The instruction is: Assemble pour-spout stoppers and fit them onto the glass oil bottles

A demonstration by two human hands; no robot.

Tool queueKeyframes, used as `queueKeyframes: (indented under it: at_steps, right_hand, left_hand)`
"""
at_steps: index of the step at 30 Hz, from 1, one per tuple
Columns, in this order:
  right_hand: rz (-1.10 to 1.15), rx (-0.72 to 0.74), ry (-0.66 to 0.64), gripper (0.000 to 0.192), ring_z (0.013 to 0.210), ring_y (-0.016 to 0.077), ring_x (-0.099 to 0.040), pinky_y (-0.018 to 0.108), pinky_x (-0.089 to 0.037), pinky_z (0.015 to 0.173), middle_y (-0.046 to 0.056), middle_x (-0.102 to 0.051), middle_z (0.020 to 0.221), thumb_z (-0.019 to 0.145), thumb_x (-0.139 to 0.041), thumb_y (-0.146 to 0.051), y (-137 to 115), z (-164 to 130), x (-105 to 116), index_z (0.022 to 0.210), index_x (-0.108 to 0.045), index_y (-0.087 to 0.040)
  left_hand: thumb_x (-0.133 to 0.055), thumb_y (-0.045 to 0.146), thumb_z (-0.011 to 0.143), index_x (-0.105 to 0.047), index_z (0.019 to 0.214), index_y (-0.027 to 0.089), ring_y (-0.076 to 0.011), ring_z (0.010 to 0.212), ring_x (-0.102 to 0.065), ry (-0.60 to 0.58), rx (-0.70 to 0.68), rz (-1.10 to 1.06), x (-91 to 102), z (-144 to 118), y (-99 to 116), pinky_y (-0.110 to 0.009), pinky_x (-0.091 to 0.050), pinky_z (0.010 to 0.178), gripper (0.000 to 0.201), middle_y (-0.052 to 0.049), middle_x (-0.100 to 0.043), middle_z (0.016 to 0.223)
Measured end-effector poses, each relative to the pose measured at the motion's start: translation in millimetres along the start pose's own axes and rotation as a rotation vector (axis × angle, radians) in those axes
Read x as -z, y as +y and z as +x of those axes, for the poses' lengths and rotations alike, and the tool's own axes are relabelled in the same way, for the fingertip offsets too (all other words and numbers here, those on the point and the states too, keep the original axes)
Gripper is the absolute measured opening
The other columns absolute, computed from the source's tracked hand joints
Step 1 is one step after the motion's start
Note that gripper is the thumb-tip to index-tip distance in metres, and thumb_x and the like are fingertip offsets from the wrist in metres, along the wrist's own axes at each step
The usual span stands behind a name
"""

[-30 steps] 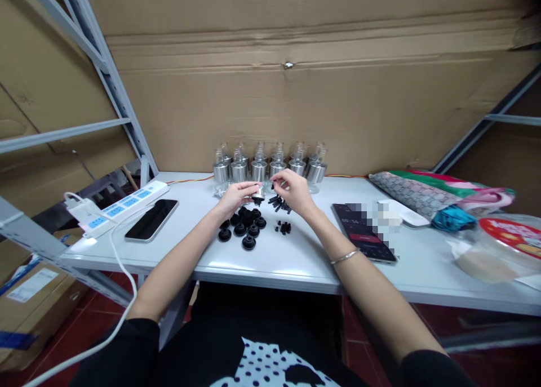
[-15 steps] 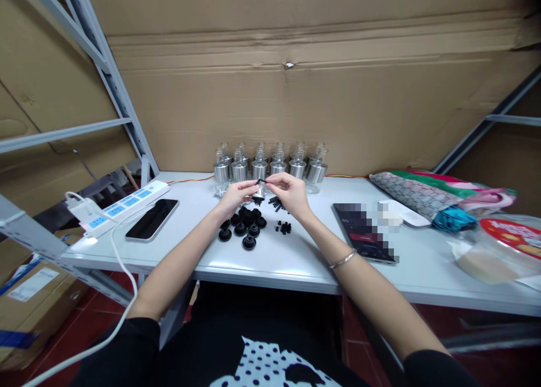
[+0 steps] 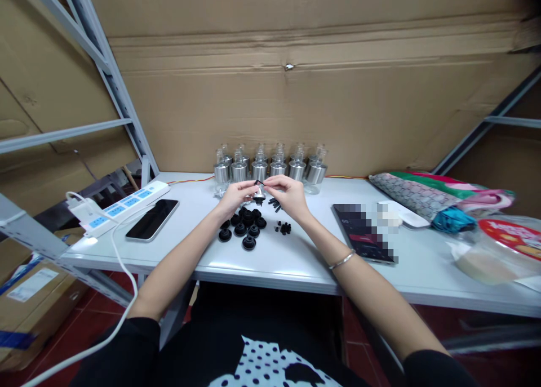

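My left hand (image 3: pixel 235 197) is closed on a silver-and-black bottle cap (image 3: pixel 259 198), held just above the table with its black end downward. At the top of the cap, the thumb and finger of my right hand (image 3: pixel 289 194) pinch a small black strip (image 3: pixel 258 182); whether it is fixed to the cap I cannot tell. Several round black stoppers (image 3: pixel 249 242) lie below my left hand. Beneath my right hand is a pile of thin black strips (image 3: pixel 275 205), with a cluster of tiny black plugs (image 3: pixel 286 228) nearer the front edge.
Glass bottles with steel sleeves (image 3: pixel 278 171) stand in rows at the back, against cardboard (image 3: pixel 338 94). To the left are a power strip (image 3: pixel 127 207) and a phone (image 3: pixel 153 221). A second phone (image 3: pixel 353 229), colourful fabric (image 3: pixel 454 195) and a plastic tub (image 3: pixel 486 260) lie right.
My right hand has shifted very slightly left and down at the cap. Both hands keep their grip, and the things on the table stay in place.
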State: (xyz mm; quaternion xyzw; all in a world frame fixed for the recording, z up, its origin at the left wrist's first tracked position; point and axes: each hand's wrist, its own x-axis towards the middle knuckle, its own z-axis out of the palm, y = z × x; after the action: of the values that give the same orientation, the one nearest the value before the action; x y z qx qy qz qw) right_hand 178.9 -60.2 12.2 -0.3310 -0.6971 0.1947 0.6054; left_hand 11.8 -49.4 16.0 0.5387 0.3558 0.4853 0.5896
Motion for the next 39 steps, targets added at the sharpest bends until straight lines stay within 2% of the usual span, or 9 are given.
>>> queueKeyframes:
  at_steps: [7,19,27,29,34,36,39]
  right_hand:
    - [-0.016,0.005,-0.035,0.011,0.079,0.0166,-0.066,0.032,-0.056,0.076,0.004,-0.070,0.086,0.072,-0.067,-0.029,2.2,-0.3,-0.6,0.076,-0.071,-0.020]
    - [-0.062,0.056,-0.024,0.008,0.077,0.0162,-0.065,0.031,-0.055,0.073,0.005,-0.069,0.083,0.075,-0.062,-0.024,-2.3,-1.1,-0.4,0.076,-0.068,-0.019]
    - [-0.135,0.052,-0.023,0.007,0.070,0.0140,-0.061,0.029,-0.053,0.069,0.003,-0.065,0.078,0.076,-0.058,-0.021,-7.5,-1.0,0.3,0.077,-0.063,-0.018]
    - [-0.163,0.050,-0.034,0.012,0.074,0.0150,-0.060,0.030,-0.052,0.070,0.004,-0.063,0.081,0.075,-0.060,-0.025,-7.1,-0.9,-0.5,0.083,-0.061,-0.017]
    - [-0.139,-0.042,-0.187,0.051,0.082,0.0186,-0.061,0.035,-0.053,0.072,0.005,-0.060,0.089,0.069,-0.069,-0.039,-0.2,-4.2,-6.2,0.111,-0.049,-0.018]
    - [-0.096,-0.083,-0.237,0.055,0.081,0.0181,-0.062,0.035,-0.054,0.071,0.005,-0.060,0.088,0.072,-0.066,-0.039,1.6,-6.6,-8.6,0.117,-0.043,-0.019]
    - [-0.062,-0.110,-0.265,0.049,0.076,0.0162,-0.061,0.033,-0.054,0.069,0.005,-0.058,0.090,0.076,-0.061,-0.037,0.6,-9.4,-10.7,0.117,-0.041,-0.020]
  left_hand:
    - [-0.078,0.032,0.060,-0.067,0.106,0.017,-0.0125,0.073,-0.059,0.005,-0.021,0.015,0.6,-0.4,0.8,-0.026,-0.041,0.069,0.050,-0.004,-0.068,0.081]
    - [-0.078,0.032,0.059,-0.070,0.098,0.017,-0.0128,0.072,-0.059,0.042,-0.077,0.035,1.2,1.5,-1.0,-0.026,-0.043,0.069,0.043,-0.003,-0.067,0.077]
    - [-0.077,0.032,0.059,-0.071,0.095,0.014,-0.0112,0.068,-0.056,0.121,-0.098,0.062,1.0,2.1,-0.1,-0.025,-0.042,0.067,0.041,-0.004,-0.069,0.078]
    - [-0.078,0.032,0.058,-0.071,0.095,0.013,-0.0120,0.069,-0.057,0.122,-0.121,0.061,1.3,3.2,-0.9,-0.026,-0.044,0.069,0.043,-0.004,-0.069,0.078]
    - [-0.078,0.033,0.057,-0.071,0.097,0.012,-0.0131,0.072,-0.059,0.143,-0.179,0.063,2.8,6.7,-3.9,-0.027,-0.046,0.073,0.046,-0.005,-0.071,0.083]
    - [-0.077,0.033,0.057,-0.070,0.097,0.012,-0.0134,0.072,-0.060,0.154,-0.206,0.078,2.8,7.1,-4.7,-0.027,-0.047,0.072,0.045,-0.006,-0.071,0.083]
    - [-0.077,0.033,0.057,-0.070,0.096,0.012,-0.0136,0.070,-0.060,0.144,-0.235,0.100,1.7,6.0,-4.6,-0.026,-0.047,0.069,0.044,-0.006,-0.071,0.081]
